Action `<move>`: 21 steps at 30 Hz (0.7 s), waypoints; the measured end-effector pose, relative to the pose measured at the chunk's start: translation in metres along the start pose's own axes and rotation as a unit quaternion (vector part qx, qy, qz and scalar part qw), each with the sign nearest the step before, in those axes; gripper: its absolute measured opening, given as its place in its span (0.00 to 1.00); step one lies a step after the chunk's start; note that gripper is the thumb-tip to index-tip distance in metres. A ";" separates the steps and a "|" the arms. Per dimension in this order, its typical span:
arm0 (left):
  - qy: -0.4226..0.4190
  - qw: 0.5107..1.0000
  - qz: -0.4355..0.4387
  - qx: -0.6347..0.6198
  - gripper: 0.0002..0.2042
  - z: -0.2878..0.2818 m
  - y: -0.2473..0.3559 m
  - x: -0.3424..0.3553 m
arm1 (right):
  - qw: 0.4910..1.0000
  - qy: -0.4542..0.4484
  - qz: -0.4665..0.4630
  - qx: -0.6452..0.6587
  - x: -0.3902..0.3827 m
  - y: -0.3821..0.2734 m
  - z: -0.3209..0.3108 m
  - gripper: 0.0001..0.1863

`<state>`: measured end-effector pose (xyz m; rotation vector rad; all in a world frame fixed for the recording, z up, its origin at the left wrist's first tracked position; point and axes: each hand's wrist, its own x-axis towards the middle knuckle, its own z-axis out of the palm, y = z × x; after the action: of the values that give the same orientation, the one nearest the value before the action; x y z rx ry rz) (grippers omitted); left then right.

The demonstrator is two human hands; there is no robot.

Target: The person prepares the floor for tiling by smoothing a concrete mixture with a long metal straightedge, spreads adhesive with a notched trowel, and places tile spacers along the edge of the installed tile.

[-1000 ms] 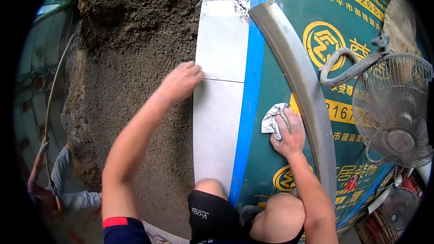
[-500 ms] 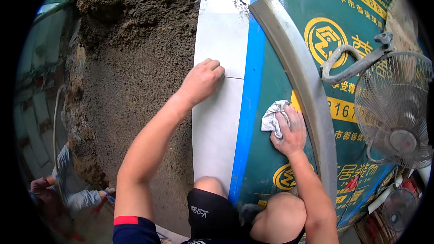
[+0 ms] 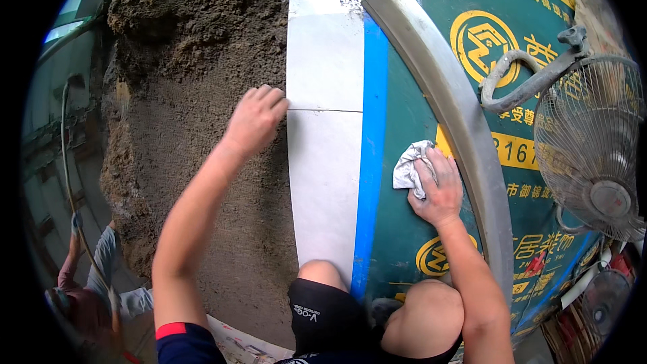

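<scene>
My left hand (image 3: 257,120) is closed, its fingers curled at the left edge of the pale tiles. The fingertips are by the thin joint between two white tiles, the far tile (image 3: 325,61) and the near tile (image 3: 326,182). Whatever they may pinch is hidden. My right hand (image 3: 439,192) rests on the green printed floor sheet (image 3: 404,229), its fingers wrapped round a crumpled white-and-grey rag (image 3: 408,166). Along the tiles' right side runs a strip of blue tape (image 3: 375,128).
Damp grey-brown mortar (image 3: 202,94) lies left of the tiles, piled higher at the far end. A long metal straightedge (image 3: 445,87) lies right of my right hand. A wire-caged fan (image 3: 593,148) stands at the right. Another person (image 3: 94,296) works at the lower left, beside a hose (image 3: 67,155).
My left hand has moved left along the joint, from over the tiles to their left edge. My right hand stays on the sheet with the rag.
</scene>
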<state>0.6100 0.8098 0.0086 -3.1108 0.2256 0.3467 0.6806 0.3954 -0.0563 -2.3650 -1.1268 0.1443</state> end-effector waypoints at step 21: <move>-0.035 0.911 -0.366 -0.189 0.58 0.036 0.157 -0.012 | 0.999 0.004 -0.032 -0.017 -0.003 -0.001 -0.001 0.35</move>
<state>0.5679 0.6568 -0.0216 -3.2055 -1.1004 0.5121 0.6785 0.3936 -0.0550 -2.3538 -1.2093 0.0946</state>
